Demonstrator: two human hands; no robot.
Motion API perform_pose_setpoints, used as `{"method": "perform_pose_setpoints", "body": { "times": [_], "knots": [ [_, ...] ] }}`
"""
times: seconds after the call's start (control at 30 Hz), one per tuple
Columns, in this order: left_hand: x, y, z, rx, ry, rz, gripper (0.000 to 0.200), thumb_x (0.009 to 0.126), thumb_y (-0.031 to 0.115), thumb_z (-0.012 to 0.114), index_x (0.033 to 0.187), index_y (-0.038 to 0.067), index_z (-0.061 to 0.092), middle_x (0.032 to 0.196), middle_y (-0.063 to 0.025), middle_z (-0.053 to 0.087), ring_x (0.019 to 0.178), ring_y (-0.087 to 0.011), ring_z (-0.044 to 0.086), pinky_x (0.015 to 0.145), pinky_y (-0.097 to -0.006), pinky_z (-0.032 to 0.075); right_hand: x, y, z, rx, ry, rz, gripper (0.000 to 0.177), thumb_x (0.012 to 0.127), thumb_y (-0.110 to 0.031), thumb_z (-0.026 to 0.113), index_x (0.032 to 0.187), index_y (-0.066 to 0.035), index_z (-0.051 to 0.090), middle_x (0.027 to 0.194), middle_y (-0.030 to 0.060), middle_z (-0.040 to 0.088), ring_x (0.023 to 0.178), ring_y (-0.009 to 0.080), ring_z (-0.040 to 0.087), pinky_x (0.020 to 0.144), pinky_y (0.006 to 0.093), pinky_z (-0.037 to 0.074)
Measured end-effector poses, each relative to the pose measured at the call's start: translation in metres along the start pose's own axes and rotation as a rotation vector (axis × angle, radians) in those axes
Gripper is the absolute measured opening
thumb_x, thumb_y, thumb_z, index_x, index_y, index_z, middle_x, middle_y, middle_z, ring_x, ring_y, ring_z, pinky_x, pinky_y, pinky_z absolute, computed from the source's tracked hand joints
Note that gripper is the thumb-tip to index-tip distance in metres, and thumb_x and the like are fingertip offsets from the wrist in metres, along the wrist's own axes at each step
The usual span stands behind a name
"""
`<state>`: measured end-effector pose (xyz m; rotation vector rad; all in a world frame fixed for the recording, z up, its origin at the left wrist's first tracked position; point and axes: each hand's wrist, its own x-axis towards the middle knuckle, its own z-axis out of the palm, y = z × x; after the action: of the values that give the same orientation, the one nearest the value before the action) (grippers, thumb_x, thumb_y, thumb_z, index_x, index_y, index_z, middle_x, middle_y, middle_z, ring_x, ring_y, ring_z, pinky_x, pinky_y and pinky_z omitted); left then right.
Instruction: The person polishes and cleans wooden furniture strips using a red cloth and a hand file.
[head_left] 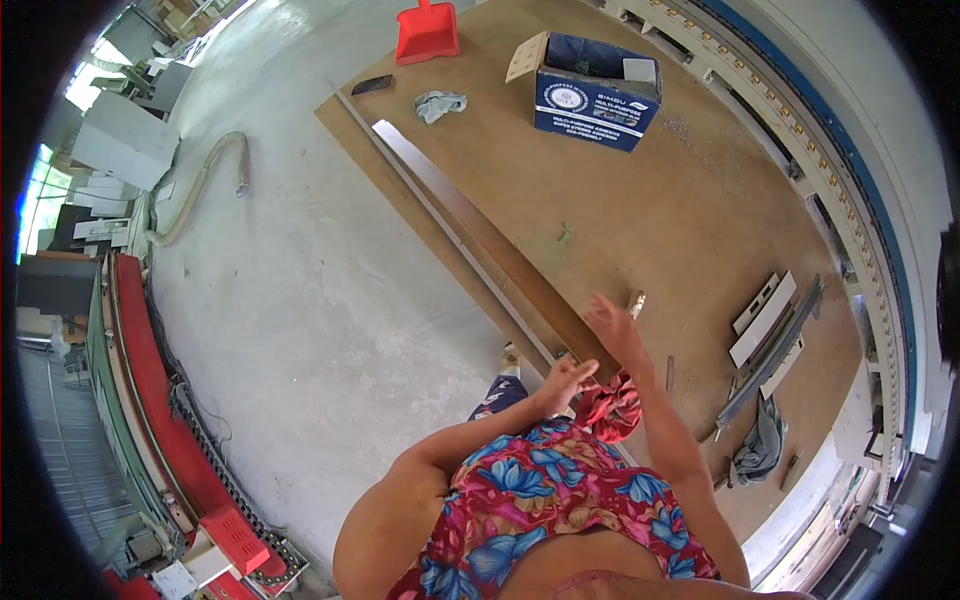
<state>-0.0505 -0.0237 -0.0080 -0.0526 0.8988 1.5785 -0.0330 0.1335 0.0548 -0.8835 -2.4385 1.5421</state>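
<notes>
A long brown strip [520,270] with a pale, shiny far end runs diagonally over the brown board table. My left hand [566,387] is closed at its near end, thumb laid toward the edge; the fingers underneath are hidden. My right hand [612,328] is over the strip's right side, fingers stretched out and apart, holding nothing visible. Beneath my wrists a crumpled red cloth [610,410] hangs near the strip's end. Left of the strip lies a thin, long grey rail [440,218]. Just beyond my right hand is a small shiny roll-like piece [637,303].
A blue cardboard box [597,100], red dustpan [427,35], phone [372,86] and grey rag [440,105] sit toward the far side. Several grey and white strips [765,330] and a dark grey cloth [762,445] lie at right. A hose [205,180] rests on the floor.
</notes>
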Motion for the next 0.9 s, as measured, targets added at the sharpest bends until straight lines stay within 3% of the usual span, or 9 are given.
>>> {"method": "perform_pose_setpoints", "body": {
  "times": [0.13, 0.3, 0.4, 0.47, 0.6, 0.67, 0.73, 0.77, 0.9],
  "knots": [
    [-0.017, -0.041, 0.032, 0.238, -0.145, -0.129, 0.038, 0.088, 0.030, 0.061, 0.119, 0.012, 0.049, 0.101, -0.0002, 0.059, 0.088, -0.0102, 0.059, 0.072, -0.0268, 0.048, 0.007, 0.001, 0.025, -0.407, -0.155, -0.069, 0.074, 0.072, -0.047, 0.067, 0.122, 0.004, 0.045, 0.110, 0.0269, 0.057, 0.099, 0.0363, 0.060, 0.081, 0.0420, 0.050],
    [-0.008, -0.062, 0.040, 0.553, -0.455, -0.141, 0.038, 0.089, 0.030, 0.059, 0.118, 0.007, 0.052, 0.105, -0.0024, 0.061, 0.086, -0.0085, 0.059, 0.063, -0.0257, 0.049, -0.026, 0.019, 0.021, -0.604, -0.142, 0.170, 0.065, 0.066, -0.033, 0.065, 0.120, -0.001, 0.048, 0.100, 0.0245, 0.061, 0.093, 0.0387, 0.060, 0.082, 0.0446, 0.048],
    [0.003, -0.052, 0.009, 0.859, -0.552, -0.192, 0.035, 0.088, 0.031, 0.060, 0.113, 0.008, 0.056, 0.107, -0.0013, 0.061, 0.084, -0.0102, 0.061, 0.063, -0.0253, 0.049, -0.058, 0.059, -0.010, -0.556, -0.053, 0.114, 0.058, 0.066, -0.031, 0.064, 0.117, -0.007, 0.052, 0.099, 0.0192, 0.063, 0.092, 0.0341, 0.061, 0.080, 0.0430, 0.050],
    [-0.018, -0.026, -0.007, 0.571, -0.184, -0.223, 0.030, 0.091, 0.024, 0.056, 0.112, 0.003, 0.056, 0.104, -0.0010, 0.060, 0.082, -0.0114, 0.060, 0.068, -0.0235, 0.047, -0.091, 0.068, -0.038, -0.502, -0.023, 0.089, 0.057, 0.066, -0.032, 0.064, 0.116, -0.008, 0.053, 0.099, 0.0178, 0.064, 0.092, 0.0333, 0.061, 0.080, 0.0423, 0.050],
    [-0.002, 0.007, -0.096, 0.365, 0.037, 0.054, 0.038, 0.084, 0.045, 0.060, 0.105, 0.012, 0.057, 0.094, -0.0043, 0.062, 0.078, -0.0152, 0.062, 0.065, -0.0296, 0.049, -0.159, 0.084, -0.097, -0.571, 0.090, -0.008, 0.058, 0.065, -0.029, 0.068, 0.117, -0.009, 0.052, 0.100, 0.0170, 0.063, 0.092, 0.0333, 0.061, 0.078, 0.0424, 0.050],
    [-0.006, 0.049, -0.085, 0.205, 0.299, 0.098, 0.044, 0.087, 0.051, 0.052, 0.105, 0.012, 0.055, 0.094, -0.0058, 0.061, 0.075, -0.0184, 0.061, 0.065, -0.0322, 0.049, -0.189, 0.096, -0.120, -0.588, 0.150, -0.091, 0.059, 0.065, -0.028, 0.070, 0.117, -0.010, 0.051, 0.097, 0.0155, 0.063, 0.089, 0.0338, 0.061, 0.076, 0.0445, 0.050],
    [-0.013, 0.097, -0.068, 0.053, 0.308, 0.250, 0.052, 0.088, 0.056, 0.047, 0.105, 0.008, 0.056, 0.091, -0.0081, 0.063, 0.073, -0.0209, 0.062, 0.066, -0.0347, 0.051, -0.210, 0.098, -0.136, -0.611, 0.177, -0.147, 0.060, 0.062, -0.026, 0.071, 0.116, -0.009, 0.051, 0.095, 0.0144, 0.062, 0.086, 0.0337, 0.061, 0.075, 0.0443, 0.049],
    [-0.006, 0.118, -0.095, 0.045, 0.143, 0.355, 0.059, 0.087, 0.058, 0.045, 0.107, 0.004, 0.054, 0.096, -0.0095, 0.064, 0.079, -0.0227, 0.062, 0.067, -0.0360, 0.051, -0.223, 0.100, -0.144, -0.622, 0.197, -0.159, 0.061, 0.061, -0.024, 0.072, 0.116, -0.009, 0.051, 0.094, 0.0138, 0.061, 0.085, 0.0336, 0.061, 0.074, 0.0442, 0.049],
    [-0.049, 0.205, -0.046, -0.173, 0.249, 0.648, 0.062, 0.083, 0.060, 0.049, 0.105, 0.003, 0.058, 0.112, -0.0141, 0.059, 0.103, -0.0290, 0.055, 0.089, -0.0438, 0.043, -0.252, 0.102, -0.161, -0.605, 0.180, -0.248, 0.061, 0.058, -0.022, 0.072, 0.114, -0.007, 0.051, 0.093, 0.0131, 0.060, 0.085, 0.0336, 0.059, 0.073, 0.0424, 0.048]
  ]
}}
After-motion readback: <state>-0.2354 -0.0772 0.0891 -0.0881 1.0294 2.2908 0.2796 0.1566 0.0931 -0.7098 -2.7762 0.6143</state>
